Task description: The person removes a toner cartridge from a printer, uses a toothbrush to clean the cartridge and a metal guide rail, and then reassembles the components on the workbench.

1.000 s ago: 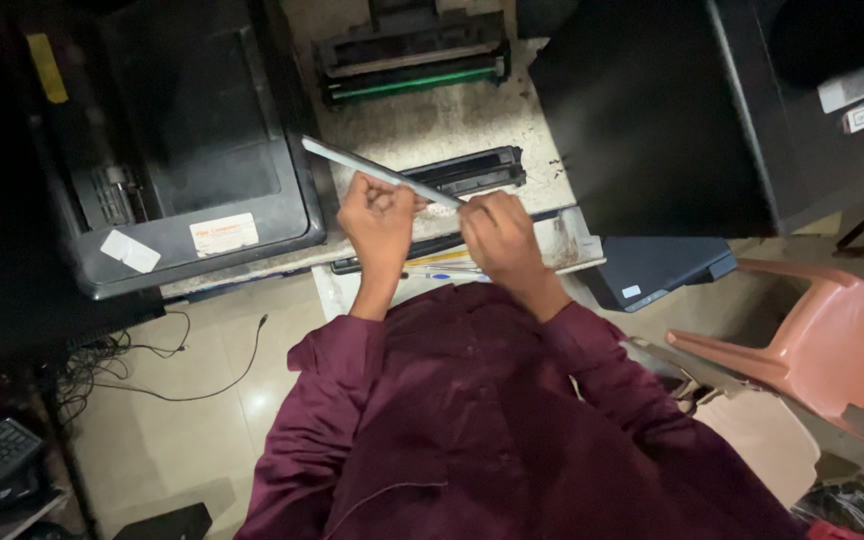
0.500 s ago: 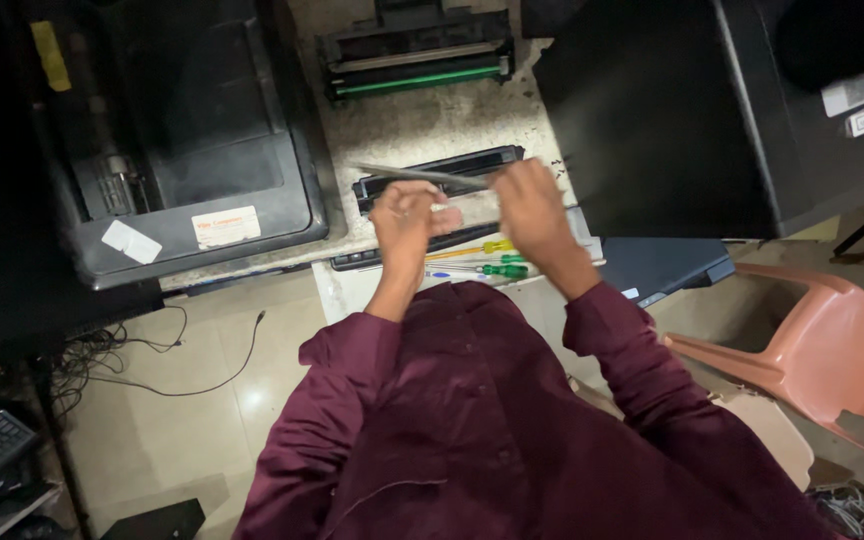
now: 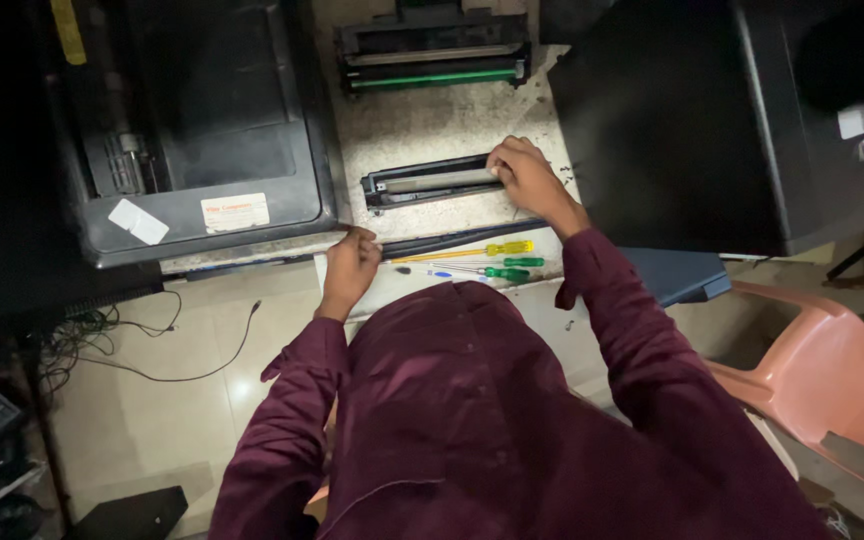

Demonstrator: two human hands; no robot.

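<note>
My right hand rests on the right end of a black toner cartridge part that lies on the speckled worktop, with a grey strip lying along its top. My left hand sits at the worktop's front edge, fingers curled on the edge beside a long dark bar. Whether it grips anything I cannot tell. A yellow-handled screwdriver and a green-handled screwdriver lie between my hands, near my chest.
A second cartridge with a green strip lies at the back of the worktop. A black printer stands on the left, another black machine on the right. A pink plastic chair is at my right, cables on the floor at left.
Both hands held a long grey strip in the air; it now lies along the black cartridge part. My right hand went to the cartridge's right end, my left dropped to the worktop edge.
</note>
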